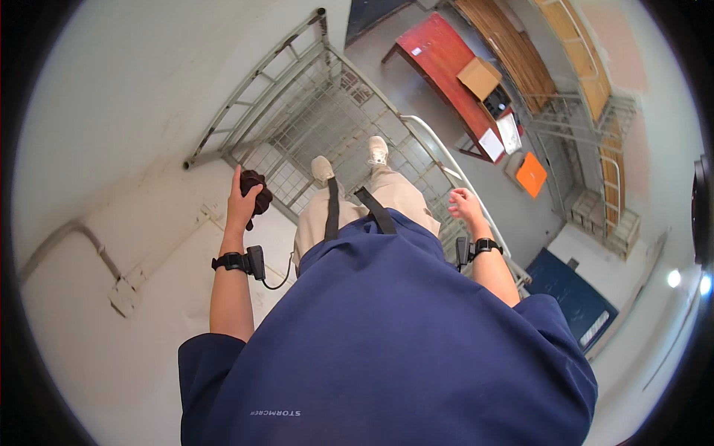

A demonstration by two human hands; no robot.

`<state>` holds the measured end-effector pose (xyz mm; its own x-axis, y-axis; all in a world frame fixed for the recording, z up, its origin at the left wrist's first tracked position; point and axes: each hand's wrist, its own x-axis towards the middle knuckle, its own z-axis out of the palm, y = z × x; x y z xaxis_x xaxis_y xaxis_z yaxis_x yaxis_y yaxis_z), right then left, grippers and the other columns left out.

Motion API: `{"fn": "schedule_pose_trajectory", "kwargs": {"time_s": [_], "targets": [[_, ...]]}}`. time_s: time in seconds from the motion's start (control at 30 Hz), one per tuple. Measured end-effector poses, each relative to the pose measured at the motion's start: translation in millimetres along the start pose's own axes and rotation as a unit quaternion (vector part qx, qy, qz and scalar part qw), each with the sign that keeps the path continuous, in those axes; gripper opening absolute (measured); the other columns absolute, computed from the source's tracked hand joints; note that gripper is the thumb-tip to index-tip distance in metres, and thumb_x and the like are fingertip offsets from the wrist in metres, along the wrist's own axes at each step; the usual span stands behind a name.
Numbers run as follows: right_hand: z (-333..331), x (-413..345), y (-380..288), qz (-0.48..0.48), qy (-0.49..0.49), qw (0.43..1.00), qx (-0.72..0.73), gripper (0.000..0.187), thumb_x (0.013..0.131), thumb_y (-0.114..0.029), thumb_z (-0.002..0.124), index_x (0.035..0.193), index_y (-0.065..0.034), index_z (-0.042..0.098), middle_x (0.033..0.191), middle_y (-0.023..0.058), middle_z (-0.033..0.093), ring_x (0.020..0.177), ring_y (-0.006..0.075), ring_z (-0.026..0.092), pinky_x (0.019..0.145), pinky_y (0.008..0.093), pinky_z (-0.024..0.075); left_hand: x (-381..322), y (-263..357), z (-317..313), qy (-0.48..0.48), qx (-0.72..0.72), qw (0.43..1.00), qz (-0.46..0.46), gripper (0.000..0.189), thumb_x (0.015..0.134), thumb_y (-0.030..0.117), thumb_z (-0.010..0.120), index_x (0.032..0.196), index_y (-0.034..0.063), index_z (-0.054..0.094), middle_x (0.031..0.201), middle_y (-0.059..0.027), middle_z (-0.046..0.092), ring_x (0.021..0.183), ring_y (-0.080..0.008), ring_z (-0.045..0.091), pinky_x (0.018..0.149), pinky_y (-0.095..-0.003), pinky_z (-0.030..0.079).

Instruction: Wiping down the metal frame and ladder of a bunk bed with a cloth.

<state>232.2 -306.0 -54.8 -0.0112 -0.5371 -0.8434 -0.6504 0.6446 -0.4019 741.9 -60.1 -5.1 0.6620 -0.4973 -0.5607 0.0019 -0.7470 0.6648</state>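
My left hand [241, 203] is closed on a dark brown bundled thing [257, 192], perhaps cloth, beside the pale wall. The far side of that bundle is hidden. On the other side of my body, my right hand [464, 204] has its fingers loosely curled, with nothing seen in it, close to the white guard rail [440, 142] of a metal bunk bed. Under my light shoes [378, 149] lies the bed's wire mesh base [346, 122]. Each wrist bears a black strap with a small device.
A metal end frame [254, 83] rises at the bed's far end by the wall. Below, beyond the guard rail, a red table [432, 56] bears an open cardboard box [481, 78] and papers. An orange item [531, 175] lies near it. More bunk beds with wooden boards [513, 56] stand opposite.
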Motion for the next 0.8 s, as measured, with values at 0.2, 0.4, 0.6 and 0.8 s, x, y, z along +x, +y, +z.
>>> {"fn": "schedule_pose_trajectory", "kwargs": {"time_s": [0.2,0.4,0.6,0.8], "targets": [[15,-45,25,0.004,0.06,0.998,0.019,0.029,0.093,-0.027,0.061,0.114,-0.0072,0.059,0.096,0.006,0.065,0.067,0.0147,0.064,0.054,0.0286,0.052,40,-50,-4,-0.129,-0.066,0.982,-0.122,0.05,0.087,0.022,0.065,0.133,0.0075,0.051,0.124,-0.0152,0.058,0.109,-0.0271,0.058,0.088,-0.0357,0.048],[15,-76,45,0.026,0.102,0.991,0.086,0.03,0.091,-0.026,0.063,0.113,-0.0063,0.06,0.099,0.0072,0.066,0.067,0.0141,0.064,0.058,0.03,0.0531,74,-72,13,-0.141,-0.012,0.986,-0.082,0.047,0.087,0.024,0.064,0.13,0.0121,0.05,0.1,-0.0078,0.062,0.073,-0.0193,0.061,0.047,-0.0338,0.044],[4,-85,98,0.019,0.129,0.981,0.143,0.03,0.091,-0.026,0.063,0.112,-0.0056,0.06,0.097,0.0074,0.067,0.066,0.0136,0.064,0.056,0.0287,0.0531,58,4,60,-0.184,0.052,0.979,-0.062,0.052,0.089,0.021,0.064,0.136,0.0085,0.044,0.122,-0.0143,0.056,0.102,-0.025,0.06,0.08,-0.0357,0.051],[-19,-91,182,0.065,0.127,0.966,0.213,0.03,0.09,-0.026,0.063,0.112,-0.0059,0.061,0.097,0.007,0.067,0.066,0.014,0.065,0.055,0.0285,0.053,23,56,126,-0.238,0.079,0.968,-0.01,0.048,0.088,0.017,0.066,0.131,0.0084,0.047,0.117,-0.0109,0.059,0.102,-0.0215,0.06,0.084,-0.0341,0.051]]}}
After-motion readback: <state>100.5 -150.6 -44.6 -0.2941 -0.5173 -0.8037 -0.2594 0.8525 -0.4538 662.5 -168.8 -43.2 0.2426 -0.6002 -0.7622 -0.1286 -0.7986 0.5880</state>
